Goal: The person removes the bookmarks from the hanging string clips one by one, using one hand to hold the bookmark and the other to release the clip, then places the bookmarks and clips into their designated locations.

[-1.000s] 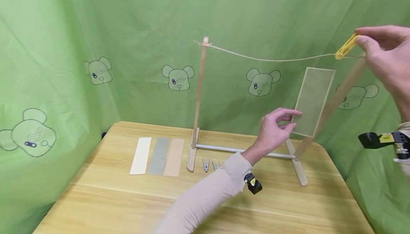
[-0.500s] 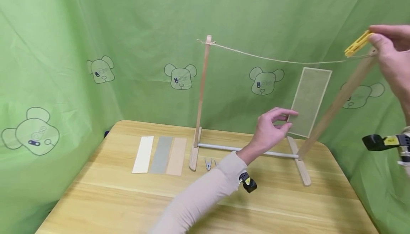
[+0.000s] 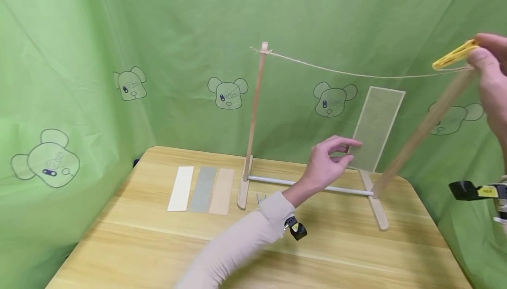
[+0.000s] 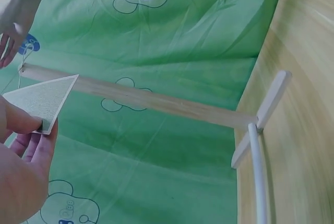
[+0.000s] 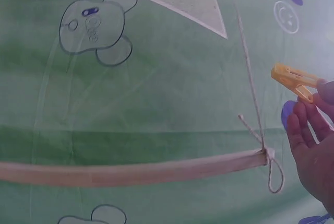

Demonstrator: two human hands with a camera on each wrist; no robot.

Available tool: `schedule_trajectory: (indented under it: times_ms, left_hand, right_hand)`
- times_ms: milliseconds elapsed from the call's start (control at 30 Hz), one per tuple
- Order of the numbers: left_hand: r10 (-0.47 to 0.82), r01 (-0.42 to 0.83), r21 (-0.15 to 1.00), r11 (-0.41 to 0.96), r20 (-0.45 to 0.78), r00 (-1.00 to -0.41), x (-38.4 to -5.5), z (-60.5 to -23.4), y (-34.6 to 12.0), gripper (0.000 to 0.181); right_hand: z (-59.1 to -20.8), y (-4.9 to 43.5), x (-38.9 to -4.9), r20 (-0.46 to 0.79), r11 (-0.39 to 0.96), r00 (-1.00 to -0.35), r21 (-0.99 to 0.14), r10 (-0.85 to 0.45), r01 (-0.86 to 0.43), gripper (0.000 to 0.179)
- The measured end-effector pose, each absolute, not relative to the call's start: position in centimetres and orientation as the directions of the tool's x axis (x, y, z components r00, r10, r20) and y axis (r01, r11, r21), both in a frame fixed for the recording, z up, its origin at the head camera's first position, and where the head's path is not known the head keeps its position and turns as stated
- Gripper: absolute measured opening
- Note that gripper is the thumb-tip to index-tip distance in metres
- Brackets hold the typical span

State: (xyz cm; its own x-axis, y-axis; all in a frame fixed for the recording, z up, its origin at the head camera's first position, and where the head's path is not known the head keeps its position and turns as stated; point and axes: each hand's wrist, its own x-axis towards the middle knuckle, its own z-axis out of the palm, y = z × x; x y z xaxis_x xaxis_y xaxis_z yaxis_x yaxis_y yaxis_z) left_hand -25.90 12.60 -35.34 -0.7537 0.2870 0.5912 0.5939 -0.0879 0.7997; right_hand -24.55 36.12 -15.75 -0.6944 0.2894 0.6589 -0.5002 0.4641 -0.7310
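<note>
My left hand (image 3: 322, 163) pinches a grey-green rectangular card (image 3: 379, 126) by its lower left edge. The card has a pale border and a small hole at its top, which sits just below the string (image 3: 340, 72). In the left wrist view, thumb and fingers grip a corner of the card (image 4: 44, 101). At the far right, my right hand (image 3: 493, 75) pinches a yellow clothespin (image 3: 454, 56) by its handle end. The right wrist view has the clothespin (image 5: 295, 80) to one side of the string (image 5: 245, 51), apart from it, close to the knot on the post.
A wooden stand with a left post (image 3: 255, 113), a right post (image 3: 428, 128) and a white crossbar (image 3: 273, 182) bears the string. White (image 3: 181, 188), grey (image 3: 203, 189) and peach (image 3: 222, 191) cards lie at the table's left. My left sleeve partly hides a small clothespin (image 3: 260, 199).
My left hand has drawn the card left, away from the right post. My right hand has moved right with the clothespin, which now lies flatter. The head view has shifted slightly.
</note>
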Motion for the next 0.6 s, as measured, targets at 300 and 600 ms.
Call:
schedule_trajectory:
  times_ms: [300, 600]
  left_hand:
    - [0.281, 0.574, 0.81, -0.119, 0.582, -0.763, -26.0, -35.9, 10.4, 0.036]
    - [0.279, 0.586, 0.802, -0.116, 0.592, -0.756, -25.4, -36.9, 8.7, 0.036]
  right_hand:
    - [-17.0, 34.4, -23.8, 0.732, 0.417, -0.609, -0.678, 0.307, -0.605, 0.028]
    - [-18.8, 33.8, -22.6, 0.659, 0.045, -0.656, -0.717, 0.367, -0.696, 0.028]
